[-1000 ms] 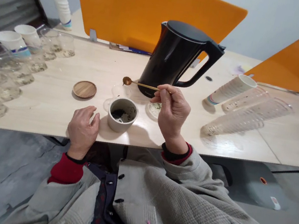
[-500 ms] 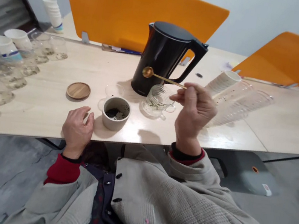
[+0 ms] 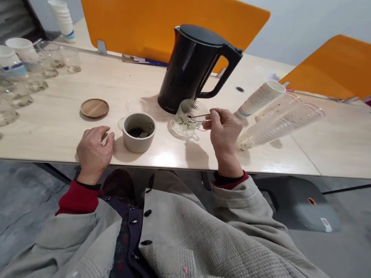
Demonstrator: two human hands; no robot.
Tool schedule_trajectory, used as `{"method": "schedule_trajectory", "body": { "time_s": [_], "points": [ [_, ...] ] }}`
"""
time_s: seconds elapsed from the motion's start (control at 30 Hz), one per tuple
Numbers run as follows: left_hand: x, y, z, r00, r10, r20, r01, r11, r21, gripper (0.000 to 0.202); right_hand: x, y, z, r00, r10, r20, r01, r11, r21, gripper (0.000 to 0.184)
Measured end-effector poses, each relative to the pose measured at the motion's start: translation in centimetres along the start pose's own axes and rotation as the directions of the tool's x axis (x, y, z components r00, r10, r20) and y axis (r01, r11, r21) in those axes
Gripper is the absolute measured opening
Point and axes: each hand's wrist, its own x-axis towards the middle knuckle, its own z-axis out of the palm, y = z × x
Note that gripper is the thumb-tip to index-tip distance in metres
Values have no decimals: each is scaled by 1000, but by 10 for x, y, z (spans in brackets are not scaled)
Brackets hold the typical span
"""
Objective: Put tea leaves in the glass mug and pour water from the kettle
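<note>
My right hand (image 3: 223,129) pinches the handle of a thin gold spoon (image 3: 199,115), whose bowl dips into a ribbed glass cup (image 3: 189,116) on the pale wooden table (image 3: 329,149). My left hand (image 3: 93,152) rests at the table's front edge with its fingers loosely curled and nothing in it. Just right of that hand stands a grey ceramic cup (image 3: 138,132) with dark tea leaves in it. A black electric kettle (image 3: 192,68) stands behind the two cups.
A round wooden lid (image 3: 95,108) lies left of the grey cup. Several glass and paper cups (image 3: 4,75) crowd the table's left side. Stacks of paper and clear plastic cups (image 3: 275,111) lie on their sides to the right. Orange dividers (image 3: 164,12) stand behind.
My right hand carried the spoon from above the grey cup to the right and lowered it into the glass cup. My left hand stayed where it was.
</note>
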Motion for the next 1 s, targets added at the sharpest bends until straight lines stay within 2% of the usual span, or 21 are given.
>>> {"method": "schedule_trajectory", "body": {
  "time_s": [0.1, 0.3, 0.4, 0.47, 0.67, 0.87, 1.0],
  "points": [
    [0, -1, 0, 1000, -3, -4, 3, 1000, 8, 30, -3, -1, -7, 1000, 4, 17, -3, 999, -40, 27],
    [0, -1, 2, 1000, 8, -14, -8, 1000, 9, 31, -30, -19, -42, 981, -165, -106, 140, 968, -206, 33],
    [1, -1, 3, 1000, 18, -17, -18, 1000, 4, 32, -44, -31, -50, 972, -204, -118, 179, 965, -193, 31],
    [1, -2, 3, 1000, 22, -18, -22, 1000, -4, 32, -53, -37, -50, 973, -216, -82, 201, 967, -157, 29],
    [3, -2, 3, 1000, 10, 10, -11, 1000, 5, 35, -79, -36, -24, 967, -187, 174, 191, 982, -6, 26],
    [4, -2, 3, 999, 23, 36, -24, 1000, 3, 38, -96, -28, 16, 892, -223, 394, 214, 975, 66, 35],
    [4, -3, 4, 999, 15, 34, -15, 1000, 5, 37, -99, -26, 37, 850, -267, 454, 240, 964, 117, 42]
  ]
}}
